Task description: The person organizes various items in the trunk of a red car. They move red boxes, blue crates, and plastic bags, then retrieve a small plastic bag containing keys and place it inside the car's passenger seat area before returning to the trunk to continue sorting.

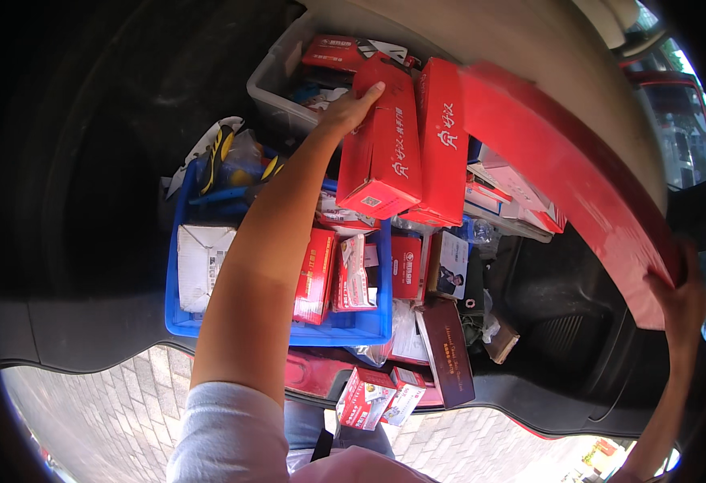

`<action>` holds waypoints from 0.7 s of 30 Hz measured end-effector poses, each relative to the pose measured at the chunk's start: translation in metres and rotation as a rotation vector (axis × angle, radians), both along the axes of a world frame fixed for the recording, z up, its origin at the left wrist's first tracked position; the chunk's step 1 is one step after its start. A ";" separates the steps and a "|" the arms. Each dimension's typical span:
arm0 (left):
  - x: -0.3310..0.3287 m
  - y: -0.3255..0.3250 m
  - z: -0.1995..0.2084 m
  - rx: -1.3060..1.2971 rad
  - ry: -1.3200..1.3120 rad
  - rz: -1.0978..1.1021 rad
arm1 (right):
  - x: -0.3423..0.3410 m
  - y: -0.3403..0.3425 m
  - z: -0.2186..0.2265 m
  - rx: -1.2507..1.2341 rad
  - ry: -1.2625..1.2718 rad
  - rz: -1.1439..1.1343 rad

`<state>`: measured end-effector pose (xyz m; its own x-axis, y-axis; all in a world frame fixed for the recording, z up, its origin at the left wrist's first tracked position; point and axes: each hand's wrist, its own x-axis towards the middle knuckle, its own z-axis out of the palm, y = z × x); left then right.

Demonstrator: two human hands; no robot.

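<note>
I judge the long red carton (562, 153) stiff, best held at the end the right hand (677, 286) grips; whether the left hand (349, 111) clasps the shorter red box (381, 165), I cannot tell.

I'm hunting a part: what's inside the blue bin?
A white box shows at left, red boxes at right. The left forearm hides much of the middle; the red box at the left hand, the far right corner.

Dark trunk lining (87, 274) sits in shadow — pale brick paving (127, 398) (brightly sunlit) stretches outside.
</note>
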<state>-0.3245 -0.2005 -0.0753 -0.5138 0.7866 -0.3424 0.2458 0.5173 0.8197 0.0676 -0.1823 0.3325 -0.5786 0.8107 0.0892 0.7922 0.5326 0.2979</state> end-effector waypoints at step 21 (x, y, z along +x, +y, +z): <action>-0.001 -0.010 -0.053 0.095 0.387 -0.083 | -0.284 0.219 -0.379 0.153 0.361 0.650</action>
<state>-0.3254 -0.2103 -0.1287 -0.5237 0.8498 -0.0594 0.5837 0.4088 0.7016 -0.2160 0.0368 -0.0466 -0.8493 0.2804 0.4473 0.3956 0.8991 0.1875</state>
